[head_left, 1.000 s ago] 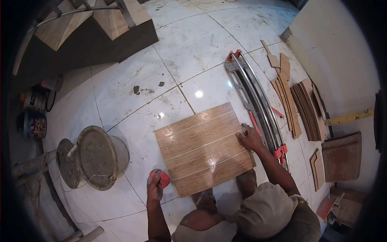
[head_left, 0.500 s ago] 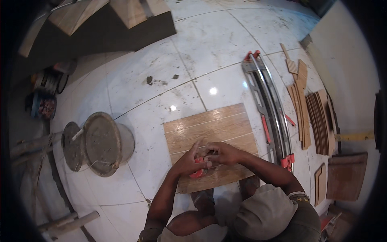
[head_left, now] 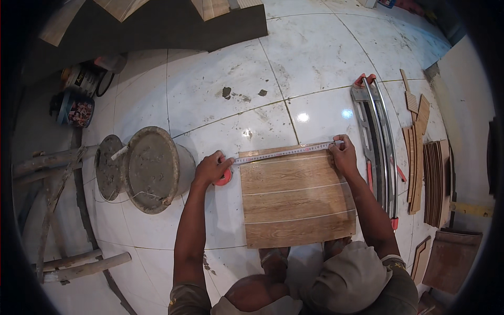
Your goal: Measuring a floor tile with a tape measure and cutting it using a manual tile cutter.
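Observation:
A wood-look tile [head_left: 296, 202] with pale stripes lies flat on the floor before me. Stretched along its far edge is the white blade of a tape measure [head_left: 283, 153]. My left hand [head_left: 212, 168] is closed round the red tape measure case [head_left: 224, 178], just left of the tile's far left corner. At the far right corner, my right hand [head_left: 344, 155] pinches the free end of the blade. The fingers partly hide both the case and the blade's tip.
To the left stands a bucket of grey mortar [head_left: 152, 170], with a round mortar-coated lid or pan [head_left: 109, 167] beside it. A manual tile cutter [head_left: 378, 152] lies right of the tile. Cut tile strips [head_left: 416, 152] and stacked tile pieces [head_left: 436, 184] are along the right wall.
My hands have moved apart and away from me, from together over the tile to its two far corners. The tape blade is now drawn out between them. The view has shifted.

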Motion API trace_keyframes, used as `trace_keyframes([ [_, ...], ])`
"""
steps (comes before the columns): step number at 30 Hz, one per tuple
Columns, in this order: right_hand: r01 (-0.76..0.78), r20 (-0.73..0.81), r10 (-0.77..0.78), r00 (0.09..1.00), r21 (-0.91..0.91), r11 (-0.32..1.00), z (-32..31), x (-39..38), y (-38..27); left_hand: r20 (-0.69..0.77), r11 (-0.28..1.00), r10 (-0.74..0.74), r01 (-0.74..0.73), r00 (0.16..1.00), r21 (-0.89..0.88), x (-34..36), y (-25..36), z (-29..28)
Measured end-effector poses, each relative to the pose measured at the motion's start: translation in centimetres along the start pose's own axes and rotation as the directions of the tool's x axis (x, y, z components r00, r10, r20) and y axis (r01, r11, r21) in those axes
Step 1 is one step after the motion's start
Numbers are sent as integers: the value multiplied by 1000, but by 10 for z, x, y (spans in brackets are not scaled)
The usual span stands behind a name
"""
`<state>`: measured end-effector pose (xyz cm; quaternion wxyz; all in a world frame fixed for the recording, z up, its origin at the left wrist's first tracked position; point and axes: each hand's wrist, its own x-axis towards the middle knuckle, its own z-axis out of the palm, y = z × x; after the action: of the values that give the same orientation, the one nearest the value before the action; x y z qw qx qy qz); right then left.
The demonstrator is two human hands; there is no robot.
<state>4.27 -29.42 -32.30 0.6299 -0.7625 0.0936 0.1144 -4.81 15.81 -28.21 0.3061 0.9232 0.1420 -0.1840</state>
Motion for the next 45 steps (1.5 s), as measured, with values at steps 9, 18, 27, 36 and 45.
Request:
trace_keyframes([
  [9,123,-3,-135,991,-379,917,0,-18,-9,62,982,-109,98,992,161,30,3,-3],
  [18,424,115,-480,870,-671,608,1,-17,-7,103,985,-128,114,986,126,38,1,-5],
  [27,325,44,-425,904,-715,618,14,-23,-5,163,942,-255,206,953,266,41,20,-14],
  [36,407,82,-520,850,-730,550,23,-24,0,206,921,-305,233,930,312,49,11,-21],
  [45,469,125,-582,804,-735,490,27,-24,7,150,849,-400,304,904,433,37,36,-29],
])
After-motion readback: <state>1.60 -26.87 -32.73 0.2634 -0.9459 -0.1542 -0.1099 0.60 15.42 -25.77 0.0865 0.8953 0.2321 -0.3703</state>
